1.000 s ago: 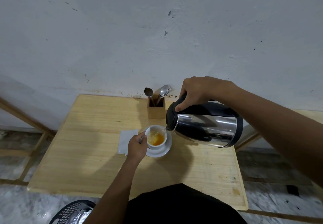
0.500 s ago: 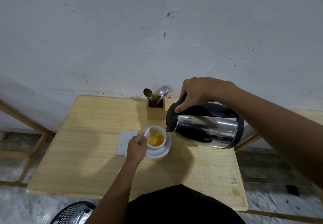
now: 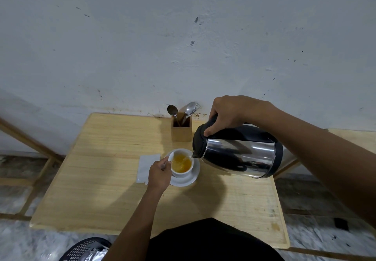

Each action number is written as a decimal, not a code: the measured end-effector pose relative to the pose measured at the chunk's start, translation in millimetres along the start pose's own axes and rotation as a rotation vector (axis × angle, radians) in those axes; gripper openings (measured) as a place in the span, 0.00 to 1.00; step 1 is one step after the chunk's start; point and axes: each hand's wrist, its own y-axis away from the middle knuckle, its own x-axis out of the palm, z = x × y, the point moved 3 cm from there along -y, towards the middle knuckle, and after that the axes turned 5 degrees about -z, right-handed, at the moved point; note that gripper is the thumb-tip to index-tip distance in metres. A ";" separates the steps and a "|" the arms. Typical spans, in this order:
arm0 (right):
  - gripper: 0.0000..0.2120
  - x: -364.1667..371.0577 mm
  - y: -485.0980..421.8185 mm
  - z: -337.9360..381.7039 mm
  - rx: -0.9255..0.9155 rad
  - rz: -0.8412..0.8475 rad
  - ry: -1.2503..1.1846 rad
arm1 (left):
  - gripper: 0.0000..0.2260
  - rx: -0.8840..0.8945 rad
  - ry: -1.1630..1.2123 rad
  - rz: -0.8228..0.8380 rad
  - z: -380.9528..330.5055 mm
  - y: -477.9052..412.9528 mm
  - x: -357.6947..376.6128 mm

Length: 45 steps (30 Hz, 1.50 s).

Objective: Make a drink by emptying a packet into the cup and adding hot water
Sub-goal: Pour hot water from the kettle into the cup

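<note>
A white cup point(image 3: 181, 172) with orange liquid stands on a white saucer point(image 3: 193, 176) in the middle of the wooden table point(image 3: 101, 179). My left hand point(image 3: 159, 174) holds the cup by its left side, at the handle. My right hand point(image 3: 230, 114) grips the black handle of a steel kettle point(image 3: 240, 154), tipped on its side with its spout over the cup's right rim. A thin stream of water runs into the cup. A white packet or napkin point(image 3: 145, 167) lies flat just left of the saucer.
A wooden holder point(image 3: 181, 131) with spoons and a fork stands at the table's back edge against the white wall. A black basket point(image 3: 85, 249) with silver wrapping sits on the floor at lower left. A second wooden surface point(image 3: 352, 136) lies to the right.
The kettle stays tipped and keeps pouring; the orange liquid in the cup has risen a little. Both hands hold about the same place.
</note>
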 end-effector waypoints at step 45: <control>0.29 100.4 84.5 -202.9 0.429 -1.181 -1.036 | 0.13 -0.133 -0.021 -0.198 -15.7 7.2 11.3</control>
